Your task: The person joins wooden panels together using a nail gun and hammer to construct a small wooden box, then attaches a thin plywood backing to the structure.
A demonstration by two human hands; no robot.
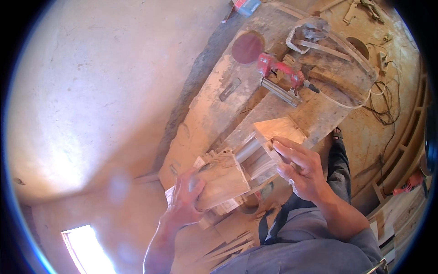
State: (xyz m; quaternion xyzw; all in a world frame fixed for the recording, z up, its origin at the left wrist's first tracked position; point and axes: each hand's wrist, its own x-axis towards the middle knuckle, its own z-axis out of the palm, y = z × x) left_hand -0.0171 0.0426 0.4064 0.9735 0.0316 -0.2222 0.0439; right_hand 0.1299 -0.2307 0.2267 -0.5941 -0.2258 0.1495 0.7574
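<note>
A pale wooden box (219,179) with an open gap in its middle stands on the near end of the bench in front of me. My left hand (188,194) grips its left end, with the thumb over the top board. At the right side of the gap, my right hand (301,168) touches the edge of the box's right-hand board (282,129). Its fingers are stretched out and the thumb stands apart. Whether something small lies under these fingertips, I cannot tell.
On the worn bench (205,114) lie a red nail gun (280,73) with a hose, a round reddish disc (247,47) and a flat metal piece (230,89). Wood strips (232,249) lie below on the floor. Cables (387,102) coil at the right, near a red power tool (409,183).
</note>
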